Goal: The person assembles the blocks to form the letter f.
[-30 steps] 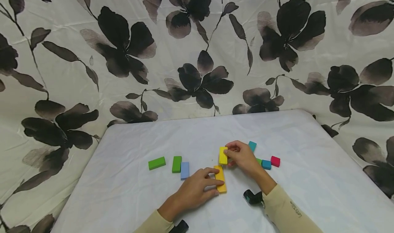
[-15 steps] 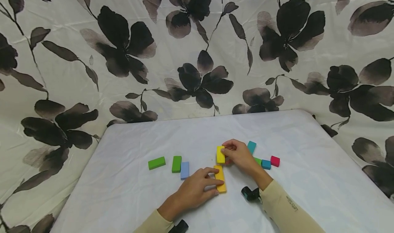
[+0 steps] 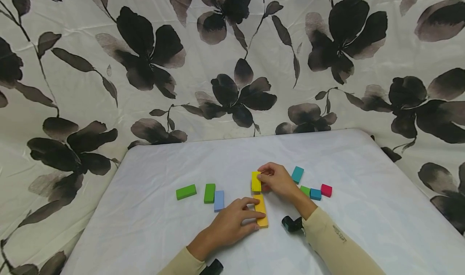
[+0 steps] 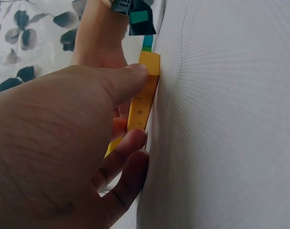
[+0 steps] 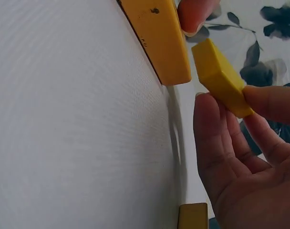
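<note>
My left hand [image 3: 237, 220] holds a long orange-yellow block [image 3: 261, 210] lying flat on the white-covered table, its fingers over the top and thumb along the near left side. In the left wrist view the thumb presses that block near one end, and two lower fingers rest by the cloth. My right hand [image 3: 279, 183] pinches a smaller bright yellow block [image 5: 221, 78] between thumb and fingertips. In the right wrist view this block is tilted and raised off the cloth, a small gap from the orange-yellow block's end. From the head it appears just beyond that far end.
Two green blocks [image 3: 186, 192] and a light blue block [image 3: 219, 201] lie to the left. On the right are a teal block [image 3: 298, 175], a green block [image 3: 305, 191], a blue block [image 3: 315, 194] and a red block [image 3: 326, 190]. A golden block [image 5: 192, 217] shows low in the right wrist view.
My right hand has moved left with the yellow block, bringing it over the orange-yellow block's far end in the head view. The left hand has stayed in place on its block.
</note>
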The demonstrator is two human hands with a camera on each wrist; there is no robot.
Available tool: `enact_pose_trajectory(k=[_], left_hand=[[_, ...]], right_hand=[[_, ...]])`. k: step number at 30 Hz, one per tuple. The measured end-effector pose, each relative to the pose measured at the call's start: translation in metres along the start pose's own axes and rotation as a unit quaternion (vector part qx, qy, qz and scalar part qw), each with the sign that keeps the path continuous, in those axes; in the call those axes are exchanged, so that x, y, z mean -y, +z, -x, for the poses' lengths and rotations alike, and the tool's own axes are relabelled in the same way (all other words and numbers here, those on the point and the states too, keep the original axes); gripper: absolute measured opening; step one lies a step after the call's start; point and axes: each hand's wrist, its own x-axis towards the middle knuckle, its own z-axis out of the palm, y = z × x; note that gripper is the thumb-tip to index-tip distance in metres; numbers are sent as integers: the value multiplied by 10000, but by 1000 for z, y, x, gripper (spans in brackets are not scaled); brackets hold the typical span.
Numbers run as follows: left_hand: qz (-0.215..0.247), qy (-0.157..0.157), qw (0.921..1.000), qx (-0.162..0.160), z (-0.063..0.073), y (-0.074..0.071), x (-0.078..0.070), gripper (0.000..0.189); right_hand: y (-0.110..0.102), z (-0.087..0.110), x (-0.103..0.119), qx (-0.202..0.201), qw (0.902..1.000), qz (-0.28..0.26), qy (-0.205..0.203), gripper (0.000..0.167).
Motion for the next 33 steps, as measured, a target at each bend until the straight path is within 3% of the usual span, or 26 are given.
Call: enact_pose_trajectory(k=[15,33], left_hand=[[30,54,10000,-33,2,0,0,32],[84,12,10000,20,2,1,0,33]], right_hand=[[7,-7,3,97,9982,573,156,18],[6,-5,1,64,9974,698,160,18]])
